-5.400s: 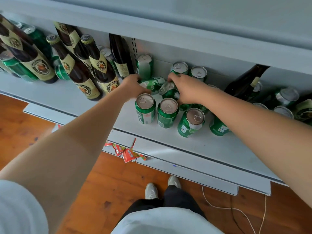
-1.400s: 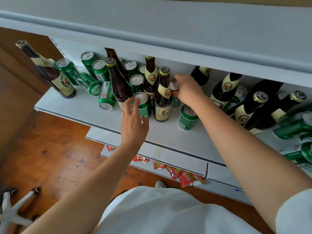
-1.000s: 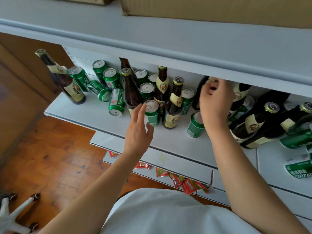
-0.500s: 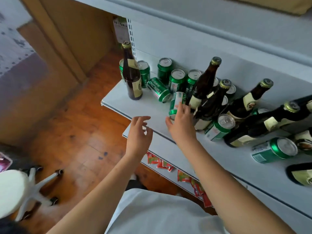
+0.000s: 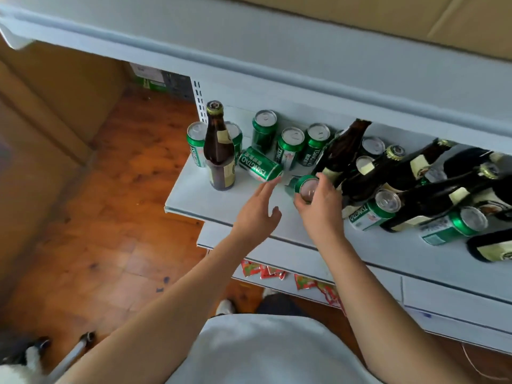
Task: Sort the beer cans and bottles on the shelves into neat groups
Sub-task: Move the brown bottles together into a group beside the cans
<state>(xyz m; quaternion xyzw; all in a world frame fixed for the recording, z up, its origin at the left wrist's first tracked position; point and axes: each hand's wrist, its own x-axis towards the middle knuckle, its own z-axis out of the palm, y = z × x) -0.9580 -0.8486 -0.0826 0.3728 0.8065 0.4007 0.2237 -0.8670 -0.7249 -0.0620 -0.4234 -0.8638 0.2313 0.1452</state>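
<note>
On the white shelf [image 5: 199,199] stand and lie green beer cans and brown bottles. My right hand [image 5: 321,209] grips a green can [image 5: 304,187] lying on its side, end toward me. My left hand [image 5: 256,213] hovers open beside it, fingertips near a second fallen green can [image 5: 259,164]. A lone upright brown bottle [image 5: 219,151] stands at the shelf's left end with upright cans [image 5: 289,146] behind. To the right, several brown bottles [image 5: 368,173] lean over more cans [image 5: 371,210].
The upper shelf [image 5: 277,51] overhangs the cans, with a cardboard box [image 5: 415,18] on top. A lower shelf [image 5: 304,261] holds red snack packets [image 5: 263,271]. Wooden floor lies left, with a chair base [image 5: 41,353] at the bottom left.
My right hand has taken hold of the fallen can that it was touching. My left hand has moved forward over the shelf toward the other fallen can.
</note>
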